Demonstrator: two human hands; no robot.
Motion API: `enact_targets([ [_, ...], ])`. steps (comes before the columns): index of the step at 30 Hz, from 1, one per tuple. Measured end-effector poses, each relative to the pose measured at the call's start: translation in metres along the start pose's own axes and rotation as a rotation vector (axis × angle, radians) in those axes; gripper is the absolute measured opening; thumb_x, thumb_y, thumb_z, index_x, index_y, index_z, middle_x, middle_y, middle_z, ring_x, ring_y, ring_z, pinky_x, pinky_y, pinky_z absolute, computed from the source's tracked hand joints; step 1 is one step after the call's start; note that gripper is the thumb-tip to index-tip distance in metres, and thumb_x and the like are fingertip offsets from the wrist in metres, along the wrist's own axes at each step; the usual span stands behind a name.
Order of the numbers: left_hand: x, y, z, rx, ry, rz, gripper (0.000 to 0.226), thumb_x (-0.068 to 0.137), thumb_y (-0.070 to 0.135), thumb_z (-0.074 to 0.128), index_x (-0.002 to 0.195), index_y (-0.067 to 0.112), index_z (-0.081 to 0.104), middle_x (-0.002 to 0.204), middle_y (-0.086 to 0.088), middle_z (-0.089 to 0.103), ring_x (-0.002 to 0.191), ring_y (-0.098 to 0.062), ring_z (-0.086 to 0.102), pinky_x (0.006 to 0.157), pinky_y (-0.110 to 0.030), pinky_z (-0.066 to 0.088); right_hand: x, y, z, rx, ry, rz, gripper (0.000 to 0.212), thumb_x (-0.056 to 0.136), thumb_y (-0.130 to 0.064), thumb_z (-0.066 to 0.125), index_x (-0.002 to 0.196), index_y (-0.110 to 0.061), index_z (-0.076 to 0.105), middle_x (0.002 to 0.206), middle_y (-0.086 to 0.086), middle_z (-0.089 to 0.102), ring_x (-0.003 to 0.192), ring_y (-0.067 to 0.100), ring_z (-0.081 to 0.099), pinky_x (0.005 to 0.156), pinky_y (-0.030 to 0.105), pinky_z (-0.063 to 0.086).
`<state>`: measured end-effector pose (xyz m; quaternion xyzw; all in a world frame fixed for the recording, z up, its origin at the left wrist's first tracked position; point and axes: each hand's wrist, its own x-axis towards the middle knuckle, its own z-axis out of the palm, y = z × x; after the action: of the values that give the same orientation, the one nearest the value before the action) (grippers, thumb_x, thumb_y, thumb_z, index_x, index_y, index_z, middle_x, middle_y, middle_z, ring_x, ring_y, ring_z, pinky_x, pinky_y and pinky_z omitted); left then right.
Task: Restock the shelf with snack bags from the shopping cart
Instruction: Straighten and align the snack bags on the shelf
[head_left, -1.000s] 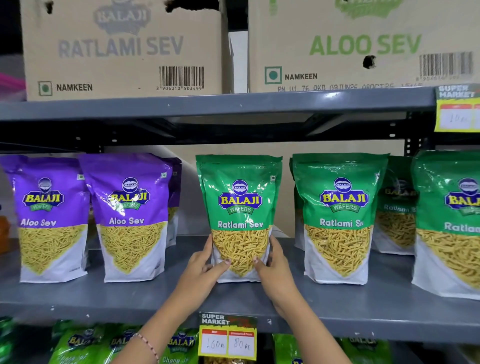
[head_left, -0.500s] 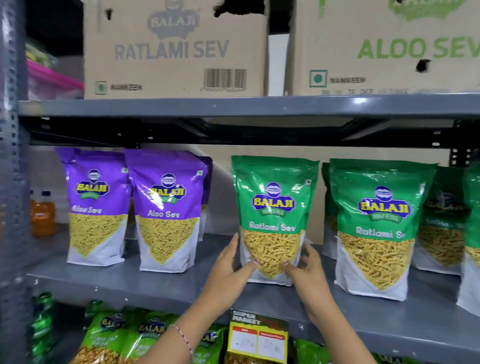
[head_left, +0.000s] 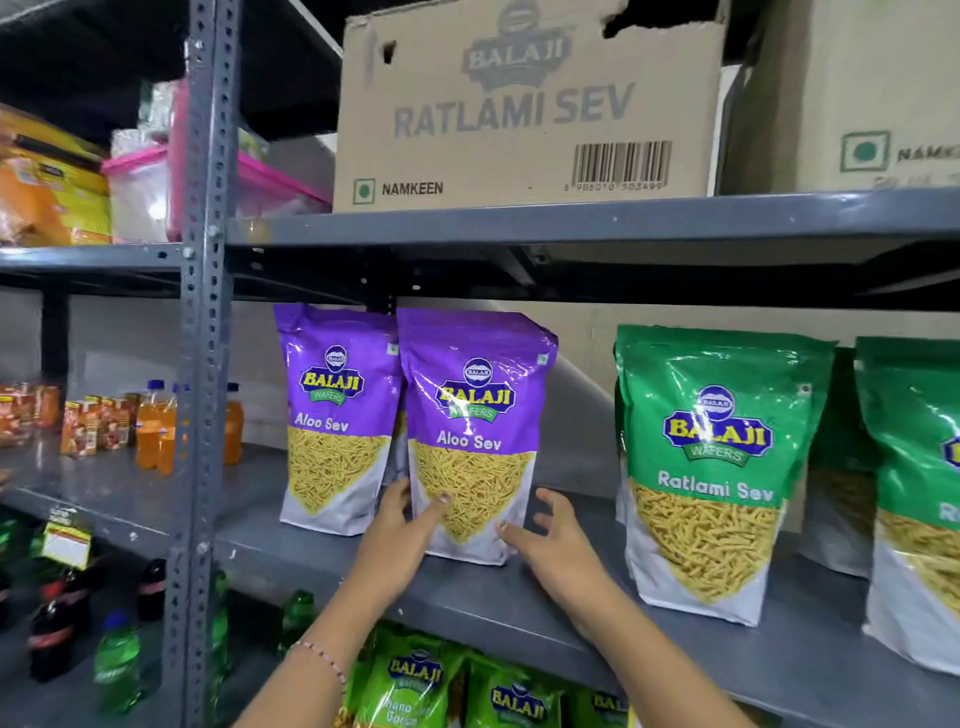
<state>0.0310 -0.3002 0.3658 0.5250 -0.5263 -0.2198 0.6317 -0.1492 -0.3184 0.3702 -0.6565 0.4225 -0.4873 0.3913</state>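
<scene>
Two purple Aloo Sev bags stand upright on the grey middle shelf (head_left: 545, 608). My left hand (head_left: 400, 540) grips the lower left edge of the front purple bag (head_left: 472, 415), thumb across its front. My right hand (head_left: 556, 551) is at that bag's lower right corner with fingers spread, the thumb just touching it. The other purple bag (head_left: 332, 415) leans against it on the left. A green Ratlami Sev bag (head_left: 717, 467) stands apart to the right, with more green bags beyond it. The shopping cart is out of view.
Cardboard boxes (head_left: 519, 114) sit on the shelf above. A perforated grey post (head_left: 202, 364) stands at the left, with orange drink bottles (head_left: 156, 431) and small cartons beyond it. Green snack bags (head_left: 415, 680) and dark bottles fill the shelf below.
Both hands left the green Ratlami Sev bag and moved left to the front purple Aloo Sev bag. My view swung left with them.
</scene>
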Motion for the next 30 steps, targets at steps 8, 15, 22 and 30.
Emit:
enact_targets([
  [8, 0.014, -0.004, -0.006, 0.124, -0.133, -0.046, 0.072, 0.089, 0.046, 0.058, 0.148, 0.02, 0.028, 0.154, -0.001, 0.037, 0.141, -0.019, 0.033, 0.108, -0.031, 0.028, 0.016, 0.012, 0.022, -0.093, 0.146, -0.021, 0.049, 0.082, -0.021, 0.071, 0.117, -0.031, 0.038, 0.114, 0.01, 0.068, 0.1, 0.025, 0.066, 0.089, 0.044, 0.054],
  [15, 0.022, -0.007, -0.001, 0.131, -0.208, -0.073, 0.082, 0.08, 0.063, 0.055, 0.149, 0.028, 0.028, 0.15, 0.01, 0.042, 0.138, -0.016, 0.039, 0.111, -0.032, 0.03, 0.02, 0.013, 0.024, -0.066, 0.187, -0.014, 0.045, 0.086, -0.016, 0.067, 0.115, -0.026, 0.035, 0.112, 0.014, 0.066, 0.098, 0.028, 0.065, 0.086, 0.044, 0.054],
  [22, 0.024, -0.012, -0.001, 0.109, -0.175, -0.069, 0.08, 0.083, 0.057, 0.057, 0.149, 0.023, 0.027, 0.151, 0.007, 0.039, 0.14, -0.017, 0.036, 0.109, -0.033, 0.03, 0.021, 0.013, 0.024, -0.063, 0.178, -0.007, 0.044, 0.087, -0.017, 0.066, 0.115, -0.027, 0.034, 0.115, 0.012, 0.064, 0.1, 0.027, 0.064, 0.083, 0.04, 0.054],
  [30, 0.022, -0.01, 0.006, 0.235, -0.126, -0.016, 0.073, 0.093, 0.047, 0.05, 0.152, 0.018, 0.018, 0.157, -0.004, 0.032, 0.144, -0.023, 0.03, 0.111, -0.034, 0.027, 0.021, 0.012, 0.024, -0.019, 0.154, 0.023, 0.052, 0.085, -0.018, 0.067, 0.124, -0.023, 0.034, 0.119, 0.01, 0.064, 0.102, 0.024, 0.064, 0.087, 0.039, 0.054],
])
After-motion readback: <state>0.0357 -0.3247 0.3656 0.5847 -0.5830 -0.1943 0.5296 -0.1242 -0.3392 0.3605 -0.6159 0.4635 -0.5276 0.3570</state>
